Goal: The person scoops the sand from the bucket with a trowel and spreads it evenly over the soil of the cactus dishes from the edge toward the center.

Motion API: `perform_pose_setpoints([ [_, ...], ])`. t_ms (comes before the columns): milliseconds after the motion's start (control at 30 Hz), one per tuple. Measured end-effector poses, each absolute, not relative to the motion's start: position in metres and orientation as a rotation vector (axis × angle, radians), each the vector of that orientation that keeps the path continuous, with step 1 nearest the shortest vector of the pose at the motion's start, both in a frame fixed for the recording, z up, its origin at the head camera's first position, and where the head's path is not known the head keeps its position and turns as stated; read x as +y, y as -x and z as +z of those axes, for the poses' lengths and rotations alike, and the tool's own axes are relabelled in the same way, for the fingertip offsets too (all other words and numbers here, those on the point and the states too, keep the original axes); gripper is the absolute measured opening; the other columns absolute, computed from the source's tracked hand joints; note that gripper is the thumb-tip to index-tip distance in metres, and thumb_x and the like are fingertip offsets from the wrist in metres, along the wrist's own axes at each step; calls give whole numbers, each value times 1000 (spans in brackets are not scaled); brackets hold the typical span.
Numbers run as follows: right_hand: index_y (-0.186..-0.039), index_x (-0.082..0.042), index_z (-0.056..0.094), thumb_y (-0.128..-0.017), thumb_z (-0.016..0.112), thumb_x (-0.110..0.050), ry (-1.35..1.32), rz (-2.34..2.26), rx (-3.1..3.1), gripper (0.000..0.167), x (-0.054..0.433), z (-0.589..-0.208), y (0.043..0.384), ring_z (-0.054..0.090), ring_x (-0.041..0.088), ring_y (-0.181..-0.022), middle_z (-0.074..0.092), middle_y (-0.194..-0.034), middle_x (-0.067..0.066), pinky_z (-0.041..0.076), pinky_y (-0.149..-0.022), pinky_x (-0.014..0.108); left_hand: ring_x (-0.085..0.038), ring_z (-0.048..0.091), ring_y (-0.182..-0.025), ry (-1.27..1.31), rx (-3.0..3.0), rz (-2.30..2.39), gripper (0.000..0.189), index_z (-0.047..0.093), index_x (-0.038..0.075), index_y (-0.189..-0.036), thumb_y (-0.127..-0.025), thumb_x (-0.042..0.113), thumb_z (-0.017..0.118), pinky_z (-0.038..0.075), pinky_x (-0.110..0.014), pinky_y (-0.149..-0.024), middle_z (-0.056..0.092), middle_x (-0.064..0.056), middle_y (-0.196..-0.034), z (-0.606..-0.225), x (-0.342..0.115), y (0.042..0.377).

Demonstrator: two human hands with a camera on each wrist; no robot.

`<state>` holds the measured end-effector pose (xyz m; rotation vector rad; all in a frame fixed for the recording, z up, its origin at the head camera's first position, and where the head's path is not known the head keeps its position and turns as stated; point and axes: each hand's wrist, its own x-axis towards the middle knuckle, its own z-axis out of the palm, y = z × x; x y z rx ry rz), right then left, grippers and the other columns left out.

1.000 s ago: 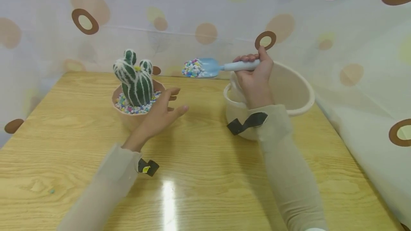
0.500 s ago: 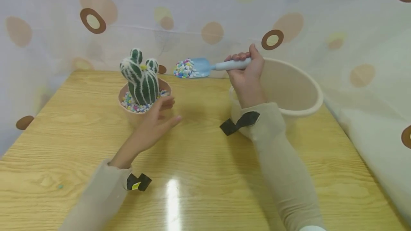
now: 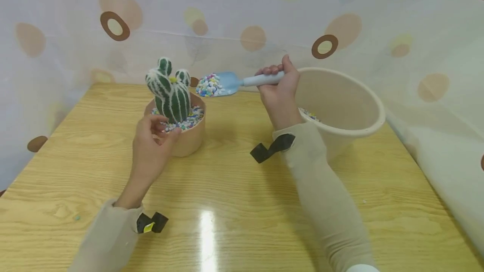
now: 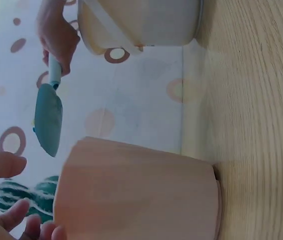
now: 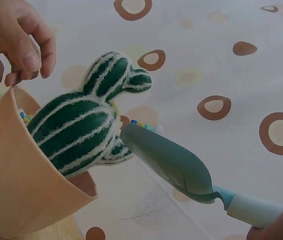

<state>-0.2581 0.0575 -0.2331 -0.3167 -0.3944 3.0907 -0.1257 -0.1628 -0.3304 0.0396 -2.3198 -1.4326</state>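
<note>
My right hand (image 3: 279, 91) grips the pale handle of a small light-blue garden trowel (image 3: 230, 82), raised over the table. Its blade points left and carries a heap of multicoloured pebbles (image 3: 208, 85). A peach flowerpot (image 3: 189, 142) stands at the left, holding a green artificial cactus (image 3: 174, 102) with white fuzzy stripes and a bed of similar pebbles (image 3: 193, 116). My left hand (image 3: 149, 148) is at the pot's near-left side, its fingers loosely bent; in the right wrist view its fingertips (image 5: 30, 61) hover right at the pot's rim. The trowel's tip is close to the cactus's right side.
A large cream bucket (image 3: 340, 100) with pebbles (image 3: 309, 114) inside stands on the right, partly behind my right forearm. Patterned cloth (image 3: 234, 7) hangs behind the wooden table (image 3: 234, 205). A tiny green bit (image 3: 77, 217) lies at the front left.
My left hand has moved from the pot's right front to its near-left side. The loaded trowel has shifted left toward the cactus, away from the bucket. The head view has turned slightly.
</note>
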Motion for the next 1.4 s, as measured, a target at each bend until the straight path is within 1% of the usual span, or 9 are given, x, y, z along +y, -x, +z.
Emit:
perform_pose_setpoints([
  [100, -60, -8, 37, -100, 48, -23, 320, 3089, -413, 44, 54, -236, 258, 33, 16, -47, 34, -50, 2, 30, -60, 25, -19, 39, -95, -143, -2255, -1434, 48, 41, -7, -121, -88, 18, 65, 35, -24, -79, 39, -18, -111, -336, -169, 130],
  [167, -60, -8, 37, -100, 48, -23, 332, 3092, -418, 44, 52, -237, 258, 33, 15, -47, 34, -49, 1, 30, -60, 25, -23, 35, -104, -194, -2248, -1463, 57, 37, -6, -125, -86, 23, 67, 34, -32, -85, 34, -19, -119, -338, -172, 133],
  [300, -60, -9, 37, -99, 49, -23, 368, 3091, -429, 43, 47, -239, 258, 33, 15, -47, 34, -49, 1, 30, -61, 26, -30, 26, -126, -203, -2264, -1589, 79, 23, 0, -139, -83, 32, 69, 30, -47, -103, 21, -19, -140, -343, -179, 138],
  [433, -61, -9, 37, -99, 49, -22, 393, 3087, -435, 42, 45, -243, 259, 33, 15, -47, 34, -49, 1, 31, -62, 26, -35, 19, -138, -145, -2266, -1699, 90, 10, 6, -148, -84, 33, 67, 24, -55, -112, 10, -16, -152, -349, -184, 143],
  [533, -60, -9, 37, -99, 49, -22, 402, 3088, -436, 43, 44, -247, 260, 33, 15, -47, 34, -48, 1, 31, -63, 25, -36, 16, -141, -106, -2276, -1707, 92, 7, 6, -149, -85, 30, 67, 22, -54, -114, 8, -16, -154, -353, -189, 146],
  [633, -60, -9, 37, -99, 48, -22, 387, 3088, -452, 43, 43, -251, 260, 33, 15, -48, 35, -48, 1, 31, -63, 25, -36, 15, -143, -82, -2272, -1721, 90, 7, 5, -149, -85, 26, 67, 21, -53, -115, 9, -16, -154, -354, -193, 148],
  [1000, -60, -9, 38, -100, 47, -23, 396, 3074, -474, 43, 40, -261, 262, 34, 14, -47, 34, -48, 0, 32, -61, 25, -34, 5, -147, 24, -2250, -1894, 81, 1, 3, -149, -91, 10, 57, 15, -50, -118, -1, -14, -159, -351, -215, 149],
  [1200, -61, -9, 37, -100, 47, -22, 425, 3065, -482, 42, 39, -265, 263, 34, 14, -46, 34, -47, 0, 32, -59, 24, -30, -2, -148, 90, -2233, -1996, 78, -1, 4, -149, -93, 7, 53, 9, -53, -118, -3, -13, -159, -351, -224, 151],
  [1400, -60, -10, 37, -100, 46, -22, 419, 3074, -509, 42, 38, -268, 262, 34, 15, -46, 35, -47, 0, 32, -61, 25, -25, -12, -148, 148, -2201, -2135, 78, -7, 9, -150, -95, 5, 49, 0, -48, -120, -12, -8, -160, -351, -233, 153],
])
